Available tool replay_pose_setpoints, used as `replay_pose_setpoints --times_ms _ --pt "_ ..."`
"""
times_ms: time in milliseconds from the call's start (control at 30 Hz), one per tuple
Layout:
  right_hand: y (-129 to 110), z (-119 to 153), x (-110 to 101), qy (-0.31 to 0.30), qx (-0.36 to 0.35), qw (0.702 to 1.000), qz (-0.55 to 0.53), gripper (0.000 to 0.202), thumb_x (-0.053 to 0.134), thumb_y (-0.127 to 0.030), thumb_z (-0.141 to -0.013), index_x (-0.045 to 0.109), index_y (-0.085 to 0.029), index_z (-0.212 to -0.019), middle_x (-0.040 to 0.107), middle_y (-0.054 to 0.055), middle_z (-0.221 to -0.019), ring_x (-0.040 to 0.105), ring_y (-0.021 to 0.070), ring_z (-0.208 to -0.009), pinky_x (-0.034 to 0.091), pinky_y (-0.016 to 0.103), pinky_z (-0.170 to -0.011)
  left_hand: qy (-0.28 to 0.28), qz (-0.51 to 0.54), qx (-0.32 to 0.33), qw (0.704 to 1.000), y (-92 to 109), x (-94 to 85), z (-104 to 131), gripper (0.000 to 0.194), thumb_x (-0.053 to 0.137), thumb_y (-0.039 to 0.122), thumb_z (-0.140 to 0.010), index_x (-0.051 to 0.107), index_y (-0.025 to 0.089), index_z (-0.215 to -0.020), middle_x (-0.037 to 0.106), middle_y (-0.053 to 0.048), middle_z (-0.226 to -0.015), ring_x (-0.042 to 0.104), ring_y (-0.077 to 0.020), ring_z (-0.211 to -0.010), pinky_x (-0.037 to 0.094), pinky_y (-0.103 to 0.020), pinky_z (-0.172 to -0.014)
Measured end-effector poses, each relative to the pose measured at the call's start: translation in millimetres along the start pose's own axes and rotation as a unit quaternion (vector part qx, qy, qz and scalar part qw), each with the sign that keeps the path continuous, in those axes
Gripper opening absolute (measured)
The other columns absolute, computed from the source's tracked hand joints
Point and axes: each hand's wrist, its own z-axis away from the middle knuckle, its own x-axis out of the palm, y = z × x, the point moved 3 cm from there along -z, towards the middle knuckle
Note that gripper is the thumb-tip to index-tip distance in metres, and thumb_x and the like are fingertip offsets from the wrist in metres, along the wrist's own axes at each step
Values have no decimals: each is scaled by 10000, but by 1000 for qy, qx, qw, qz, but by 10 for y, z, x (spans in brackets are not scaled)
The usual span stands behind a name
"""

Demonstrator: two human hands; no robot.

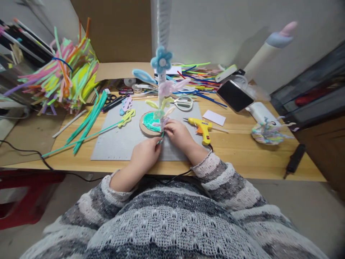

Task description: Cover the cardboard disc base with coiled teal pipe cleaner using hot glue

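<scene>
Pipe-cleaner bundle [63, 68]: many colours, cinched by a blue band, beyond the grey mat [107, 149] and to its left
Green stems [87, 122]: loose on the wooden table [234, 158], just left of the mat; one long strand crosses onto it
Zigzag pieces: a yellow one [126, 118] and a lilac-blue one [126, 105], near the mat's far left corner
Left hand [145, 154]: over the mat's near edge, thumb and fingers pinched on a short green strand [162, 136]
Round base [147, 132]: mid-mat, top partly green
Flower stalk [162, 32]: upright above the mat, at the base's right side, with blue, lilac and green blooms; cannot tell whether it is fixed to the base
Right hand [179, 135]: over the mat, fingers bent at the stalk's foot; cannot tell if they grip
Scissors [183, 104]: at the mat's far right corner
Glue gun [203, 126]: yellow, across the mat's right edge, nozzle over it
Phone [235, 95]: well right of the mat, screen dark
</scene>
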Motion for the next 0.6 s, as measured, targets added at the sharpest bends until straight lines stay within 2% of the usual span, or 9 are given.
replay_pose_setpoints --times_ms 167,300,400,600 --pt "25 -2 23 -2 -2 1000 20 190 584 -80 -822 743 -175 -867 713 84 -978 621 211 -954 466 343 -903 37 -5 29 999 -114 -82 -7 320 494 308 -933 673 258 -1194 733 -78 -1112 696 -267 -943 520 -366 -752" --pt "39 0 36 -6 -2 1000 29 178 583 -93 -833 726 -196 -855 710 67 -973 613 208 -940 461 341 -886 60 -13 38 997 -212 -128 -50 277 533 289 -908 710 273 -1121 740 -64 -1090 690 -252 -927 518 -347 -723" --pt "35 5 32 0 -7 1000 20 171 587 -87 -825 716 -197 -852 708 68 -985 613 208 -953 460 335 -881 61 -3 45 997 -290 -165 -109 252 543 291 -903 730 260 -1068 739 -65 -1083 684 -251 -936 515 -348 -743" --pt "-1 41 25 -6 15 999 30 123 632 -131 -789 676 -207 -874 689 61 -1028 599 219 -977 440 361 -883 41 5 103 994 -400 -250 -281 232 554 295 -895 737 258 -1034 745 -49 -1029 670 -213 -921 496 -321 -795"
